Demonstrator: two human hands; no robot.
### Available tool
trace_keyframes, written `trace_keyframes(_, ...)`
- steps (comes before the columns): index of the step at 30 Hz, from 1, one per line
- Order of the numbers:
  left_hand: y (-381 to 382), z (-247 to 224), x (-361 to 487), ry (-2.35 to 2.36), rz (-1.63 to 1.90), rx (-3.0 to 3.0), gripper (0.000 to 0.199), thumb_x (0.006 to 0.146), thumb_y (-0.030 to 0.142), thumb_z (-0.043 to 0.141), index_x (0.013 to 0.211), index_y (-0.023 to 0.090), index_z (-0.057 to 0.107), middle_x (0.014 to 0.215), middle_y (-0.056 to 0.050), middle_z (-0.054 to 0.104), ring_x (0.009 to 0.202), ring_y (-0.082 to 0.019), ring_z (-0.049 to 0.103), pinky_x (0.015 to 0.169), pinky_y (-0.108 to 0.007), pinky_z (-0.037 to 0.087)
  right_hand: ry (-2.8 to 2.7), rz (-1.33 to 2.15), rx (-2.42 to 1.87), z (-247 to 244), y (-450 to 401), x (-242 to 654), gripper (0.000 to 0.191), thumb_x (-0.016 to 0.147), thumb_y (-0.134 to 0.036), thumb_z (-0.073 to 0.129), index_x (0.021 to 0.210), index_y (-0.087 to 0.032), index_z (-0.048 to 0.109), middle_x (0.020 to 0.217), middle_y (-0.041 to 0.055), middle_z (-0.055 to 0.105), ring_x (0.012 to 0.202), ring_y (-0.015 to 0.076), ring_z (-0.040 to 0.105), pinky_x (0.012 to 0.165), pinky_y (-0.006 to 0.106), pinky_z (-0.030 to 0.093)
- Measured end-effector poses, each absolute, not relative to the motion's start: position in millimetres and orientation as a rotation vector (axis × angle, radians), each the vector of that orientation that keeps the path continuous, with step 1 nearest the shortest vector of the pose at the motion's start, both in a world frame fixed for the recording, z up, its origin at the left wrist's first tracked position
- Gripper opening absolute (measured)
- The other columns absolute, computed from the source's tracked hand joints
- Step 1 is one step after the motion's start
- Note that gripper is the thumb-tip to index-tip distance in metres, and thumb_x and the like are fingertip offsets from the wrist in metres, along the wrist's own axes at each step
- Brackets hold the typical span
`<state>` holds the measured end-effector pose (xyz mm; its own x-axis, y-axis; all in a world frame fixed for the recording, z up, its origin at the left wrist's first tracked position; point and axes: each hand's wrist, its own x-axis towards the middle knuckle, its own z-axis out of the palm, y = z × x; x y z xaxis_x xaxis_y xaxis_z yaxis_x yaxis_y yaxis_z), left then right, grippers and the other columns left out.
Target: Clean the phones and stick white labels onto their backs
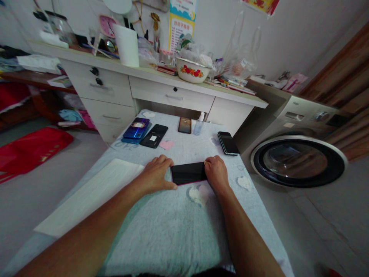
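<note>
A smartphone (188, 173) lies across the cloth-covered table with its dark screen up and a pinkish lower edge. My left hand (158, 173) grips its left end, fingers at the upper corner and thumb at the lower one. At the other end, my right hand (216, 171) is closed with its fingertips against the phone's upper right part. A small pale bit shows at those fingertips; what it is, I cannot make out. To the left lies a long whitish sheet (92, 196), partly under my left forearm.
Farther back on the table are blue phones (137, 130), a black phone (155, 136), a brownish phone (185, 125), a clear spray bottle (198, 124) and stacked dark phones (228, 143). A white desk (173, 96) stands behind; a washing machine (300, 161) is at the right.
</note>
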<state>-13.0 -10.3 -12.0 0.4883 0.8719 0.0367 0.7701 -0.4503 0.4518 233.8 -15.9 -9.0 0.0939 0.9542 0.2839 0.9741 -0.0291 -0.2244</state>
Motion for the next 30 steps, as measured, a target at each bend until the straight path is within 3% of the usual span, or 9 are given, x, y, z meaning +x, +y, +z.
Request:
trace_keyframes(14, -11, -12, -12, 1.366, 0.383, 2.388, 0.066, 0.055, 0.055, 0.075, 0.108, 0.022, 0.054, 0.110, -0.007, 0.051, 0.102, -0.029, 0.050, 0.086, -0.038, 0.042, -2.006, 0.061, -1.896, -7, -20, 229, 0.021, 0.087, -0.018, 0.050, 0.086, -0.018, 0.071, 0.088, 0.0065, 0.061, 0.085, 0.0167, 0.055, 0.078, 0.025, 0.037)
trace_keyframes(30, -12, -9, -11, 1.386, 0.351, 2.397, 0.064, 0.057, 0.054, 0.075, 0.108, 0.021, 0.054, 0.110, -0.008, 0.051, 0.104, -0.029, 0.049, 0.089, -0.039, 0.041, -1.907, -0.018, -2.029, -8, -16, 241, 0.022, 0.087, -0.020, 0.050, 0.087, -0.017, 0.072, 0.084, 0.0072, 0.062, 0.081, 0.0170, 0.055, 0.073, 0.026, 0.035)
